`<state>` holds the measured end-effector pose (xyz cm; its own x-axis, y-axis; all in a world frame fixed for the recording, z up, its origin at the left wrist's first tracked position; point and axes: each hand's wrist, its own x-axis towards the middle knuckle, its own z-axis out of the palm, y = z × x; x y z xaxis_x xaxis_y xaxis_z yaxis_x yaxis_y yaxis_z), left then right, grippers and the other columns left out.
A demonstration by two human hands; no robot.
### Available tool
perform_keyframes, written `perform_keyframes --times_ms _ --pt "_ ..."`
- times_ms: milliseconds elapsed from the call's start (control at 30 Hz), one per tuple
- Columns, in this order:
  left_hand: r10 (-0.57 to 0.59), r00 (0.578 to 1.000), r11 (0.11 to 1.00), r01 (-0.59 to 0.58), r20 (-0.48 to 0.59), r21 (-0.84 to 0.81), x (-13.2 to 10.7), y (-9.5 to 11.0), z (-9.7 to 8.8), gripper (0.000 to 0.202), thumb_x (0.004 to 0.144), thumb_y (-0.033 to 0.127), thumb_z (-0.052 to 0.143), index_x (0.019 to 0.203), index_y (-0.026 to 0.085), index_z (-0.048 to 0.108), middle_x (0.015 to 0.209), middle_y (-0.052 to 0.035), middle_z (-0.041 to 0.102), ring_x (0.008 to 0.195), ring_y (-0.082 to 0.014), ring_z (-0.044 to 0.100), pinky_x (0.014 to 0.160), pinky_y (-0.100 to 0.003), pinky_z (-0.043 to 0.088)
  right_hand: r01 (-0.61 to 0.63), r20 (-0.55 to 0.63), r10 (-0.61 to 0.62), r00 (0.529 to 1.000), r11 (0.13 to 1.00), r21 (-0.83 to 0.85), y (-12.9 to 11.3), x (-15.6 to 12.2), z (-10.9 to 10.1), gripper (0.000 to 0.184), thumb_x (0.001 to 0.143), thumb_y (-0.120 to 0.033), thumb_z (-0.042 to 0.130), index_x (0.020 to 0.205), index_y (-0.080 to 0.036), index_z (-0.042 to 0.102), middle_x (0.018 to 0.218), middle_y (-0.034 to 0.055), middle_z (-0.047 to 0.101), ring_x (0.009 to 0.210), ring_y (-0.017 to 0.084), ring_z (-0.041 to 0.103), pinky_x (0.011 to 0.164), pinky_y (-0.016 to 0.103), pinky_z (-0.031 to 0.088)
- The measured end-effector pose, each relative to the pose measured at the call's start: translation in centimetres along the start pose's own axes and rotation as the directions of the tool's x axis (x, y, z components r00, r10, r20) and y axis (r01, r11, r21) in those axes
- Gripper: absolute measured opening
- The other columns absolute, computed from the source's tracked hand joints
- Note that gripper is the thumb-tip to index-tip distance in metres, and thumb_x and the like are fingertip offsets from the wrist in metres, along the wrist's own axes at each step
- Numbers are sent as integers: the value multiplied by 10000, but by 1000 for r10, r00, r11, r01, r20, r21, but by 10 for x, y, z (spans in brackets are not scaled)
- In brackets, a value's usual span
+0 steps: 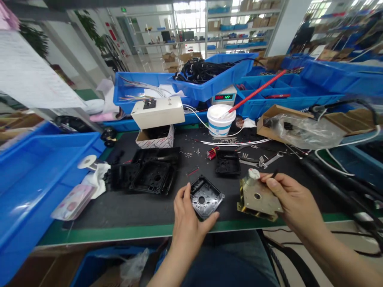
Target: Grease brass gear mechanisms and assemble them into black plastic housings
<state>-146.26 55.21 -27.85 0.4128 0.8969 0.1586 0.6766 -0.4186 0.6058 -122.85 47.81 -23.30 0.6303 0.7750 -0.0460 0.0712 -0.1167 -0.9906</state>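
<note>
My left hand (191, 221) grips a square black plastic housing (211, 199) by its edges, fingers at its left side and thumb at the lower right corner. The housing's open side faces up, with a round hole in its floor. In my right hand (295, 201) is a brass-coloured metal plate assembly (259, 197), tilted just above the mat, with a hole in its face and a whitish knob on top. Its far side is hidden. Another black housing (228, 162) lies on the mat beyond, and several more housings (151, 177) are piled to the left.
A white tub (221, 121) with a red stick stands at the back. Wrenches (273, 159), loose screws and red tubes (212, 153) lie on the black mat (119, 211). Blue bins (38, 175) flank it. Cables and an open carton (269, 123) are on the right.
</note>
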Motion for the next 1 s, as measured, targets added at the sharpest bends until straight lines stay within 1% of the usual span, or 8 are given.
perform_keyframes --times_ms 133,267,367,467,567,700,900,1000 --pt "15 979 988 16 201 -153 -19 2 -3 853 758 419 626 1399 292 78 1342 -136 303 1245 -307 366 976 -522 408 19 50 -17 999 999 -33 7 -6 17 286 780 -475 610 802 -192 645 941 64 707 775 178 654 644 247 529" --pt "96 965 987 -61 244 -147 -15 -2 -7 914 733 324 675 1402 329 52 1391 -123 270 1296 -302 310 1020 -535 359 109 172 -88 981 988 -113 15 -5 23 230 836 -417 560 901 -218 655 984 41 703 801 168 656 675 254 518" --pt "252 911 964 -209 326 -162 1 0 -3 1042 683 313 721 1409 314 -26 1477 -124 154 1360 -299 187 1077 -538 276 274 334 -208 919 948 -162 21 3 28 178 871 -343 525 933 -230 649 1004 31 699 910 173 646 777 282 503" --pt "336 854 938 -267 398 -220 14 6 0 1023 692 282 698 1413 281 -28 1467 -129 212 1355 -278 214 1087 -513 282 384 481 -285 829 916 -118 24 15 31 150 881 -298 509 905 -229 641 1007 22 698 999 171 622 909 323 461" --pt "362 839 925 -267 406 -272 20 8 0 964 704 238 664 1413 252 10 1419 -142 302 1327 -273 283 1073 -509 312 418 562 -304 769 905 -83 24 24 33 135 877 -285 516 902 -231 637 1001 11 699 1005 161 620 961 341 435" --pt "425 797 898 -311 429 -312 26 4 -3 975 706 228 657 1418 255 -10 1453 -156 249 1342 -283 262 1073 -520 311 447 621 -314 718 892 -66 24 27 35 134 885 -267 506 922 -228 628 1013 11 692 1008 155 617 988 365 416" --pt "454 767 888 -349 453 -298 30 1 -4 1007 707 222 655 1416 267 -59 1461 -146 228 1357 -267 235 1081 -508 309 531 639 -360 680 842 -91 29 22 37 162 903 -239 471 994 -226 605 1049 30 678 1027 156 608 1050 408 353" --pt "483 786 875 -416 386 -247 25 -1 2 975 722 235 652 1418 240 -30 1461 -159 191 1364 -272 206 1074 -500 323 567 617 -364 697 808 -164 30 20 33 140 904 -247 475 968 -211 594 1104 58 652 1087 167 570 1028 398 369"
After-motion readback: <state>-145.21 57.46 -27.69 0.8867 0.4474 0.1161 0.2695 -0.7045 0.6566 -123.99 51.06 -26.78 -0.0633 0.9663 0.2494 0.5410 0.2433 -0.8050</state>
